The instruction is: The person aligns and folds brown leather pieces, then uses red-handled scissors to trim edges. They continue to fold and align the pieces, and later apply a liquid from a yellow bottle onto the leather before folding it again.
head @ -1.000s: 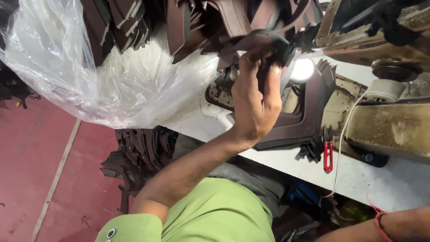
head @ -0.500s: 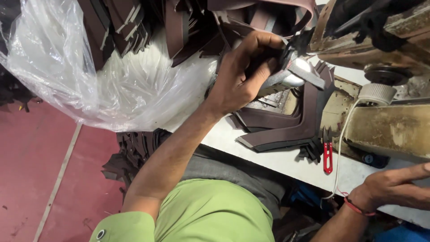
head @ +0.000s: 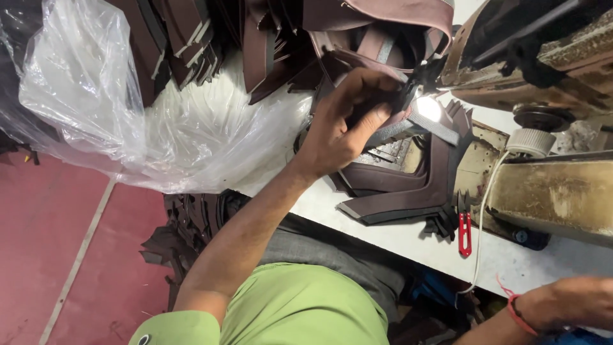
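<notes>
On the white worktable (head: 396, 239), the left hand (head: 341, 131) pinches a brown strap piece (head: 408, 124) beside a clear plastic bag (head: 128, 108).

My left arm stretches up and forward, bare to the elbow, and my left hand (head: 341, 124) is curled with fingers bent and thumb pressed in. My right hand (head: 575, 300) hangs low at the edge, blurred, wrist turned inward.

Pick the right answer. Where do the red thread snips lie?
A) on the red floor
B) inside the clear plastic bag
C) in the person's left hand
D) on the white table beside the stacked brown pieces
D: the red thread snips lie on the white table, beside the stacked brown pieces, apart from both hands.
</notes>
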